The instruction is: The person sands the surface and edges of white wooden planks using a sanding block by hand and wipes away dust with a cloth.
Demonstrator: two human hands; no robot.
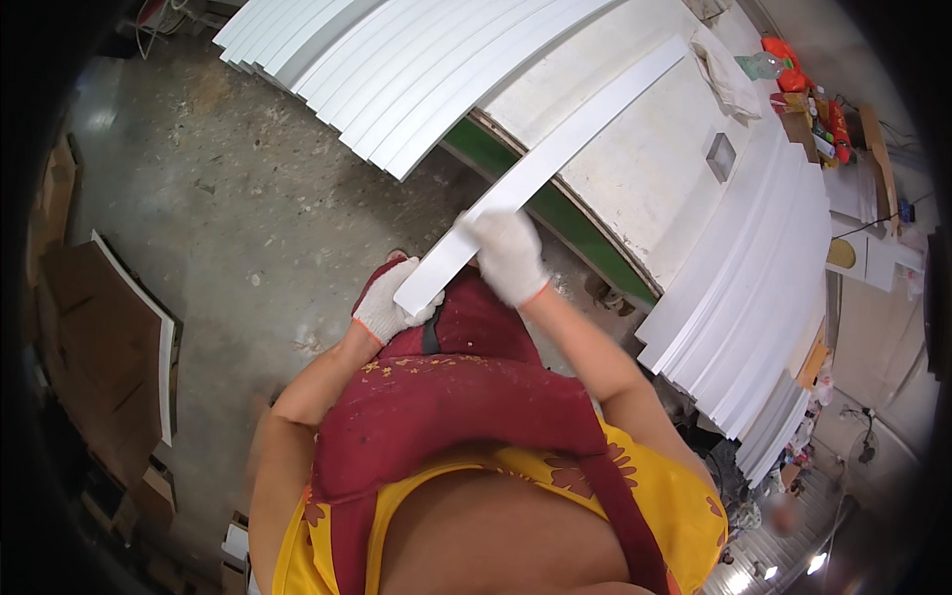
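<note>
A long white strip (560, 149) runs slantwise from my lap to the far side of a worktable. My left hand (390, 300), in a white knit glove, is wrapped round its near end from the left and below. Farther up, my right hand (509, 260), gloved the same way and slightly blurred, is closed at the strip's right edge. Its fingertips lie against the strip, and whether anything else is in them is hidden. The strip crosses the pale top of the worktable (615, 203), whose green side faces me.
Many white strips (416, 74) lie stacked at the far left, with another stack (744, 288) on the right. A small grey block (721, 157) and a whitish cloth (724, 74) rest on the tabletop. Brown cardboard (109, 337) stands on the left of the concrete floor (218, 218).
</note>
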